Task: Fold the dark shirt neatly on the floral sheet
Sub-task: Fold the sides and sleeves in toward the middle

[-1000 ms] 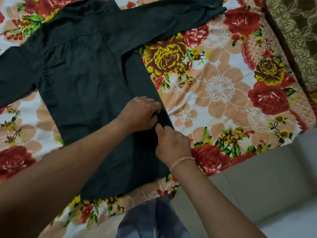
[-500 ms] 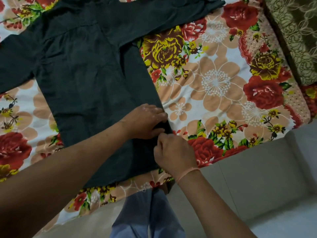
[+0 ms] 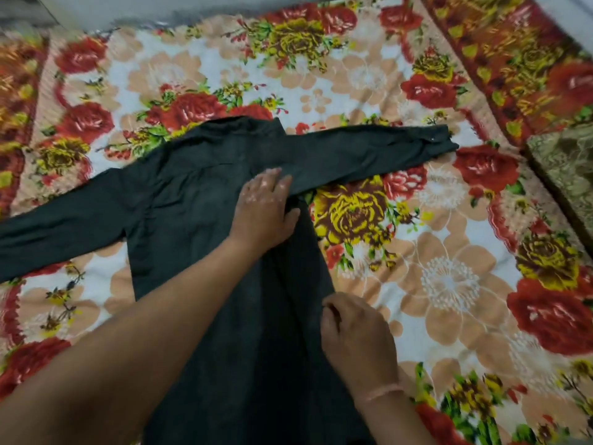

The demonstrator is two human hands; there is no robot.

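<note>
The dark shirt (image 3: pixel 192 213) lies spread on the floral sheet (image 3: pixel 433 284), collar away from me, one sleeve reaching left and the other reaching right. My left hand (image 3: pixel 264 208) lies flat with straight fingers on the shirt near the right armpit, where the right sleeve meets the body. My right hand (image 3: pixel 356 335) is lower down at the shirt's right side edge, fingers curled round the folded edge of the cloth. My forearms hide the shirt's lower part.
A patterned olive-brown cushion or blanket (image 3: pixel 568 175) lies at the right edge. A red-bordered cloth (image 3: pixel 513 43) runs along the upper right. A pale wall or floor strip (image 3: pixel 128 11) shows beyond the sheet at the top.
My left hand slid up the shirt's right side from beside my right hand to the armpit. The view tilted up, showing more sheet beyond the collar. My right hand stays at the side edge.
</note>
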